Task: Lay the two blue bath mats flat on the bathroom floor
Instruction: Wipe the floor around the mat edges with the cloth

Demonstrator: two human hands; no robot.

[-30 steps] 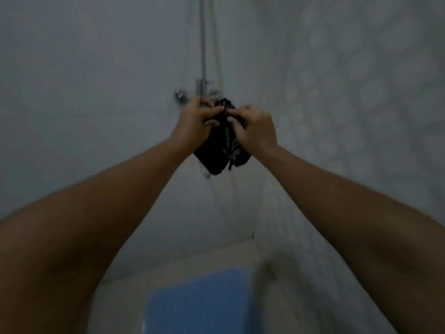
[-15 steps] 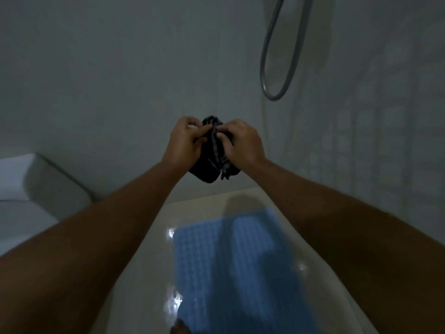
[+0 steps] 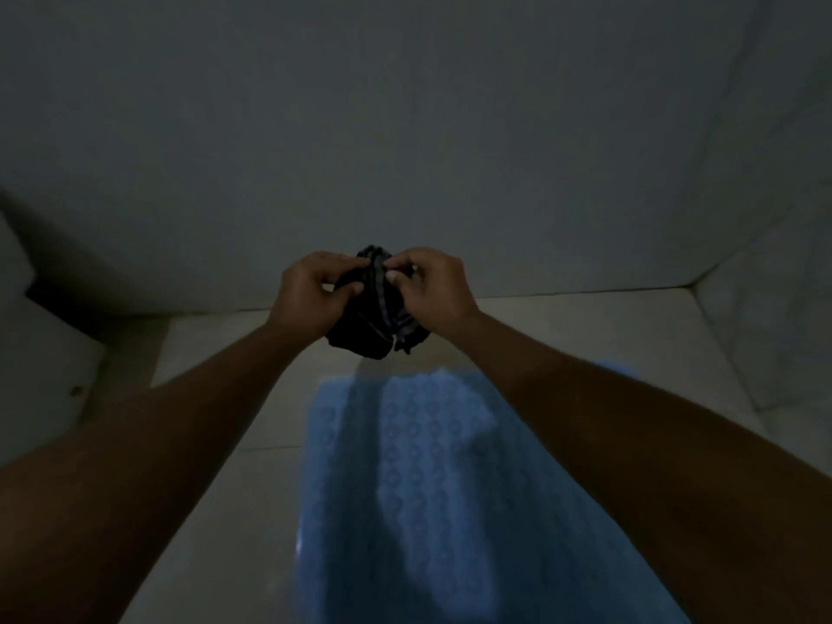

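Blue bath mat (image 3: 405, 488) lies flat on the pale floor (image 3: 216, 353) in the lower middle of the head view, its long side running away from the person toward the back wall (image 3: 405, 128), with a strip of bare floor between its far edge and that wall. Its surface shows rows of small ring-shaped marks, and shadows of the arms fall across it. The person's right forearm crosses above the mat's right side and hides that edge; a small sliver of blue shows just beyond the forearm (whether it belongs to this mat or to a second one cannot be told in the dim light). Above the mat's far end, both bare arms reach forward and meet. The left hand (image 3: 315, 292) has its fingers curled and its thumb pressed onto a bunched dark cloth (image 3: 369, 326) with thin pale stripes, and the right hand (image 3: 434, 286) pinches the top of the same cloth between thumb and fingertips, so the two hands sit close together with the bundle between them, clear of the floor. A tiled right wall (image 3: 765, 317) meets the back wall at a corner, and a pale, blocky fixture (image 3: 31, 353) stands at the left edge, too dark to identify.
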